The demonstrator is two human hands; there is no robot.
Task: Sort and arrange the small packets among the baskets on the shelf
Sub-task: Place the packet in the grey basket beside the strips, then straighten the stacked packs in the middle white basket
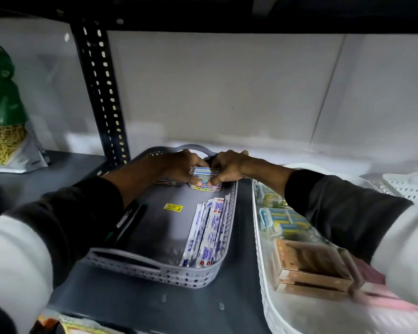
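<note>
Both hands meet at the far end of the grey basket, just under its far handle. Left hand and right hand are pressed in from either side on a small stack of packets, thumbs on the near edge, fingers curled over the top. Both are closed on it, not spread. The stack's long axis runs left-right, across the basket; the top label faces up and toward the camera, with blue print I can't read fully. The bottom of the stack touches or sits just above the basket floor; can't tell which. More coloured bits show under the left wrist, too hidden to identify. Along the basket's right wall lies a row of long white sachets, long axis running near-to-far, slightly fanned, near ends at the front rim. Dark pens lie along the left wall, also near-to-far, partly under the left sleeve. A yellow sticker sits on the bare basket floor between them. The white basket is just beside it on the right, with a gap between them; it holds yellow-blue boxes toward the far end and a wooden crate nearer. A second white basket is at far right. A green snack bag stands upright at far left, beyond the slotted upright.
</note>
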